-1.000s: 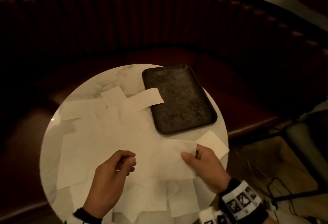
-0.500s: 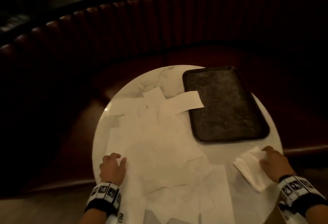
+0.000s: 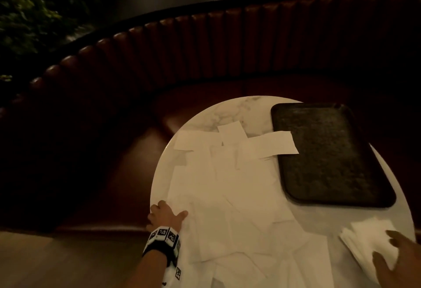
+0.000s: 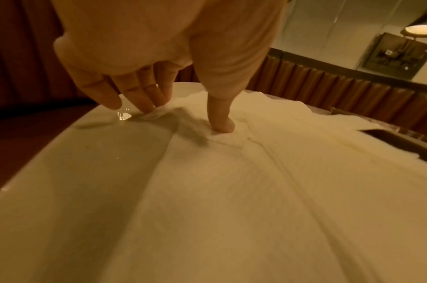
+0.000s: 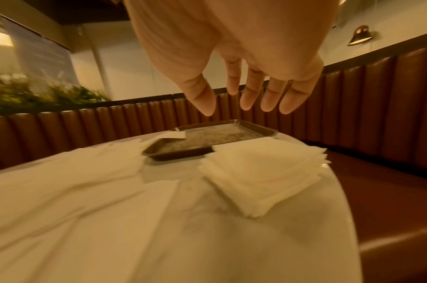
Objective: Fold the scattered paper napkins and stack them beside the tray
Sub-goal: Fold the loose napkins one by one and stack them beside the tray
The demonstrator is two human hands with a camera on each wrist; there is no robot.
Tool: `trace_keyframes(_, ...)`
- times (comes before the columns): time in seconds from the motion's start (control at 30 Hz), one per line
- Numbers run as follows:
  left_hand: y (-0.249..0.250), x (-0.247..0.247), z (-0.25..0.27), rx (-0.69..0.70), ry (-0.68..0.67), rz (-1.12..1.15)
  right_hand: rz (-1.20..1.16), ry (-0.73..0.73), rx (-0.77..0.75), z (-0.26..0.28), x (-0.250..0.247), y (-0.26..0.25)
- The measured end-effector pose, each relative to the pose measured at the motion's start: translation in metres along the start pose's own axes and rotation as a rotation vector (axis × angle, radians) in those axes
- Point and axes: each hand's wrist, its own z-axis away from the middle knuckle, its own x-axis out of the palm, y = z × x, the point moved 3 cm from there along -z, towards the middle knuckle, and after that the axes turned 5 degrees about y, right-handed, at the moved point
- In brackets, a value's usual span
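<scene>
Marble table (image 3: 323, 217) rim is running just by my left hand (image 3: 165, 214), whose thumb is pressing a loose napkin (image 4: 231, 191) while fingertips (image 4: 148, 108) are touching its crumpled corner. It is looking thin, limp and tearable, so I am judging a corner pinch best. My right hand (image 3: 396, 262) is hovering, fingers spread and empty, over the stack (image 3: 369, 239), which is sitting near the right rim beside the tray (image 3: 330, 157), leaving little room outward.

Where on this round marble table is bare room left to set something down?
Bare marble shows between the dark rectangular tray and the stack of folded white napkins, and at the far table rim left of the tray. Crowded: left and centre, under scattered unfolded napkins.
</scene>
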Motion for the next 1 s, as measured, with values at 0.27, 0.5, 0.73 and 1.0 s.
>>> trace_keyframes(0.27,-0.002,-0.002,-0.010,-0.091,-0.082,0.561,-0.053,-0.219,0.108,0.041,-0.031,-0.110)
trace_keyframes(0.5,-0.011,-0.034,0.001,0.000,-0.053,0.881,-0.221,-0.251,-0.232,0.067,-0.018,-0.156)
trace_keyframes(0.73,0.006,-0.076,0.081,0.241,-0.195,1.209,-0.619,-0.647,-0.225,0.092,-0.011,-0.248)
trace_keyframes(1.0,0.034,-0.094,0.184,0.527,-0.363,1.167,-1.237,-0.702,0.113,0.091,-0.057,-0.303)
